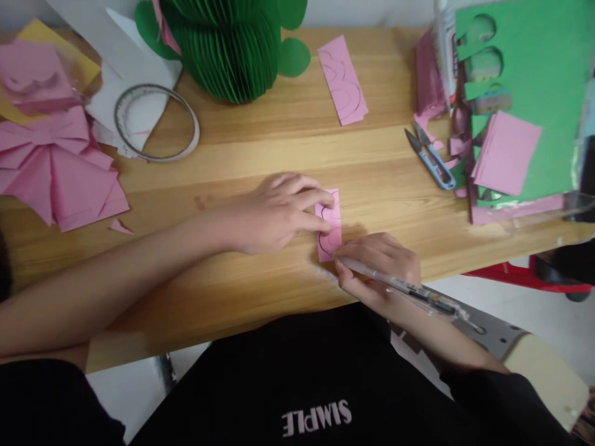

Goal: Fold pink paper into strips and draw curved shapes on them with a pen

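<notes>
A small pink paper strip (331,230) lies near the table's front edge, with dark curved lines drawn on it. My left hand (283,214) rests on the table with its fingers spread, the fingertips pressing on the strip's left part. In my right hand (383,263) is a clear-barrelled pen (400,284), pinched close to its tip. The pen's tip touches the lower end of the strip, at a drawn curve. Farther back lies a second pink paper piece (343,80) with similar scalloped lines.
Thread snips (432,155) lie at the right beside pink scraps. Stacked pink paper (509,152) rests on green sheets (543,74). A green honeycomb paper ornament (227,56) stands at the back. At left are a tape roll (193,139) and a folded pink paper bow (60,167).
</notes>
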`<state>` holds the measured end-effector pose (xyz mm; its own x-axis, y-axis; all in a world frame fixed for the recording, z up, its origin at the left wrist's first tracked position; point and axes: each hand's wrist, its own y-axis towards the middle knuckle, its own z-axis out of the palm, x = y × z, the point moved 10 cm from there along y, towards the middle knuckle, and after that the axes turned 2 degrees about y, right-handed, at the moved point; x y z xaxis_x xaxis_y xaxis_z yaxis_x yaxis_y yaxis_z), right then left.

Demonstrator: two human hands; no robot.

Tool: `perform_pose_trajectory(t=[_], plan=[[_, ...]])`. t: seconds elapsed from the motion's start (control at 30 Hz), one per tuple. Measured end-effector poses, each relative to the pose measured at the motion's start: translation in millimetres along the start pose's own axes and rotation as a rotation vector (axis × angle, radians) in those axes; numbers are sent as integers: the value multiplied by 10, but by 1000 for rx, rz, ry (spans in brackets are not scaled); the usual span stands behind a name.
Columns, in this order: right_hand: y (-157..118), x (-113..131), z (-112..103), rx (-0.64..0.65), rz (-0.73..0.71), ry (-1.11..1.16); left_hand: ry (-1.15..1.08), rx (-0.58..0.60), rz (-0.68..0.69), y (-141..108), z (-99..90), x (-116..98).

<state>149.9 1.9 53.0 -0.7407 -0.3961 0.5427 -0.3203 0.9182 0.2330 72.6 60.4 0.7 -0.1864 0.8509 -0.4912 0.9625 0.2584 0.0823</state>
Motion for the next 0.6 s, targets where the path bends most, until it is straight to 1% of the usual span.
perform_pose_trajectory(t=[0.2, 0.33, 0.4, 0.47, 0.53, 0.6], plan=[[-15, -29, -1, 9, 21, 26, 1, -11, 1, -6, -10, 2], [-70, -109, -33, 12, 115, 95, 7, -16, 14, -8, -20, -11], [-116, -156, -57, -12, 153, 123, 12, -16, 17, -8, -24, -15], [-153, -150, -58, -26, 118, 140, 11, -15, 15, -9, -28, -14], [-185, -98, -33, -23, 25, 126, 5, -18, 17, -11, -38, -16], [-222, -40, -3, -22, -68, 62, 6, -22, 22, -14, -50, -24]])
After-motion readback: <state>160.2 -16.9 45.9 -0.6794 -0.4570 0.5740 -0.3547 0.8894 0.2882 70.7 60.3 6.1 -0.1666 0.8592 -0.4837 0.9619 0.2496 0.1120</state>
